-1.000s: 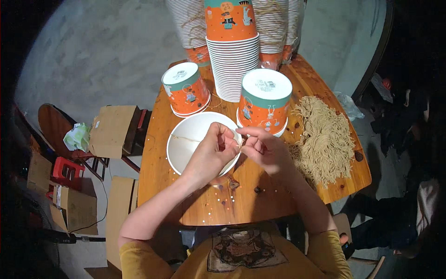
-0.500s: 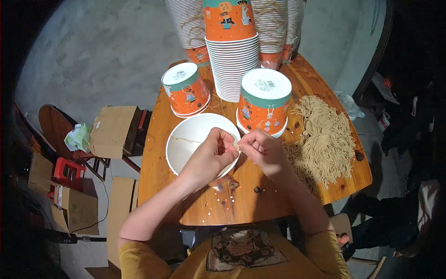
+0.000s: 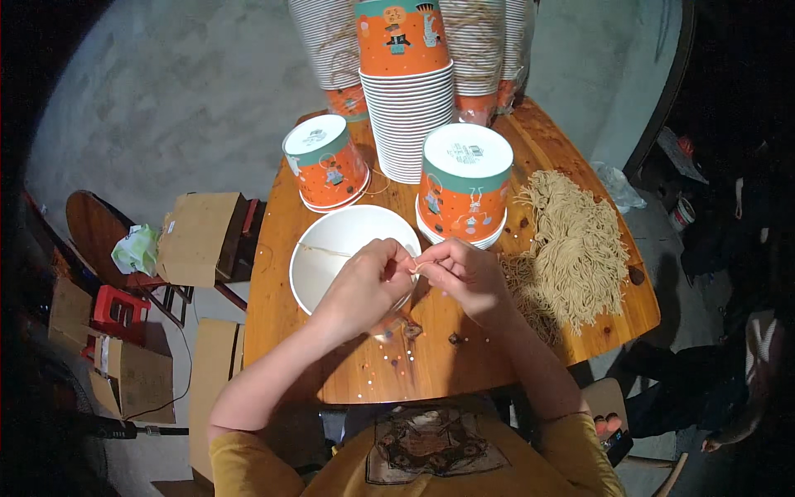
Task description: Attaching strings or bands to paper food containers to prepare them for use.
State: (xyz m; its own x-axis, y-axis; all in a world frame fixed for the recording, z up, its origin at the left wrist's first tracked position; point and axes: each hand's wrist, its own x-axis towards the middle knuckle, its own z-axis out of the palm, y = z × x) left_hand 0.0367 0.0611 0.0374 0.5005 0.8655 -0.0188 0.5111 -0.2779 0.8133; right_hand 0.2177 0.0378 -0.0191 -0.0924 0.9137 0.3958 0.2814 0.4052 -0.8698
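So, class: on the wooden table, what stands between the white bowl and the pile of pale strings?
In the head view, an upside-down orange paper cup stands between the white bowl and the pile of pale strings, with the person's right hand just in front.

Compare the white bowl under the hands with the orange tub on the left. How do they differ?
The white bowl stands mouth up and open; the orange tub stands upside down, base on top. The bowl is plain white inside, the tub printed orange with a teal band. The left hand reaches over the bowl; the tub stands untouched. Both are round and rest on the wooden table.

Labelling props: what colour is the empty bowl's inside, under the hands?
Plain white inside the round bowl; head view shows it, the only view.
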